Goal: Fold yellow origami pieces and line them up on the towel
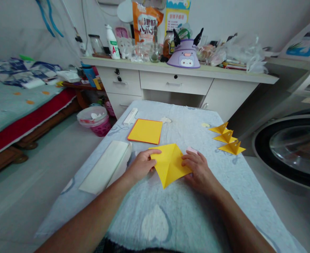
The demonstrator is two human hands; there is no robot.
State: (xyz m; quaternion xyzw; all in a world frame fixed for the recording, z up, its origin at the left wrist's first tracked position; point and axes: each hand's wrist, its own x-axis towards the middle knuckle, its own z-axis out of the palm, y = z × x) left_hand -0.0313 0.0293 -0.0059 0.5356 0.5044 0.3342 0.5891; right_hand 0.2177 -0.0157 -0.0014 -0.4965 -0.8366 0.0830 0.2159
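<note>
A folded yellow paper [170, 163] lies on the light blue cloth of the table [170, 218], its point toward me. My left hand [141, 165] grips its left edge, thumb on top and fingers curled. My right hand [199, 168] presses on its right edge with the fingers together and bent. A stack of flat yellow sheets [145, 131] with a red edge lies just beyond. Three folded yellow pieces [227, 138] sit in a row at the right edge of the table.
A long white package [106, 165] lies at the left of the table, a small white box [130, 116] farther back. Beyond stand a cluttered white desk [176, 82], a pink waste bin [94, 120], a bed [14, 105] at left and a washing machine [292, 147] at right.
</note>
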